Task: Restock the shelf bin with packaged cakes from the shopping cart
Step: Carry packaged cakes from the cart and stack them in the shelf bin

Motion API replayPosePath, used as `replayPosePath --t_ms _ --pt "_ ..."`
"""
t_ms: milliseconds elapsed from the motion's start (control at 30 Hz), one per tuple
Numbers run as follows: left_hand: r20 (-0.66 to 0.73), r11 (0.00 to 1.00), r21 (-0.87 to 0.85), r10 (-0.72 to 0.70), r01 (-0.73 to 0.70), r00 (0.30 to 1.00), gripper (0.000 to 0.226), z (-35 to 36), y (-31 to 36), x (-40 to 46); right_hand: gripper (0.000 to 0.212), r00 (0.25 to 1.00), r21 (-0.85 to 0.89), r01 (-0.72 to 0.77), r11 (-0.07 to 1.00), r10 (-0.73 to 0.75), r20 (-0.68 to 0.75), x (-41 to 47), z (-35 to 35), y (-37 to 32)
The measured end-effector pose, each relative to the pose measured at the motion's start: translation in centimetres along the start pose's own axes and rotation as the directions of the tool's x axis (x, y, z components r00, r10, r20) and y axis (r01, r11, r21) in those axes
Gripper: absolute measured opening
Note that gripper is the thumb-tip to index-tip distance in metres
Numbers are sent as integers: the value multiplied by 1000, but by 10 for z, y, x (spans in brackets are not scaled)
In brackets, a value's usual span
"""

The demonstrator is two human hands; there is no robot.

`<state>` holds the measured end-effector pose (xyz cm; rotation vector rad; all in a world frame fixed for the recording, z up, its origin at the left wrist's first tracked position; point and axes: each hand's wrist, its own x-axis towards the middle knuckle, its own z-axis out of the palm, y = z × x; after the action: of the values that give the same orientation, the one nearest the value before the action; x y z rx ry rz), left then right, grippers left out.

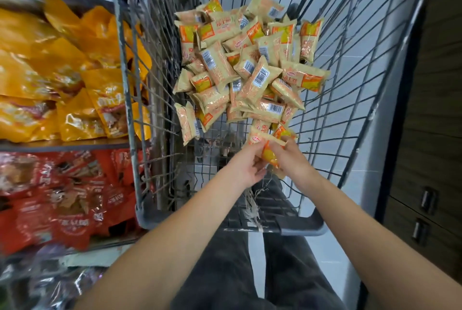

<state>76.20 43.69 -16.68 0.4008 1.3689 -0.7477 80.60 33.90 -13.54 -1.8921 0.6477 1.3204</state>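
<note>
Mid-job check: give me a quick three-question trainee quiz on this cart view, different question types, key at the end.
1. True or false: both hands hold the same cake pack.
2. Multiple choice: where is the pile of cakes? A) on the shelf B) in the cart C) on the floor
3. Fill in: the shelf bags in the upper bin left of the cart are ____ in colour; those below are red.

Key:
1. True: left hand and right hand both have a grip on it, at the near edge of the pile.
2. B
3. Yellow
</note>
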Motion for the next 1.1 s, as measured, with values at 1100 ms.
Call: replayPosePath --t_ms 1100 --pt "-83 572 632 720 -523 688 13 -30 10 -12 23 847 48 298 953 -241 -473 -35 -16 2"
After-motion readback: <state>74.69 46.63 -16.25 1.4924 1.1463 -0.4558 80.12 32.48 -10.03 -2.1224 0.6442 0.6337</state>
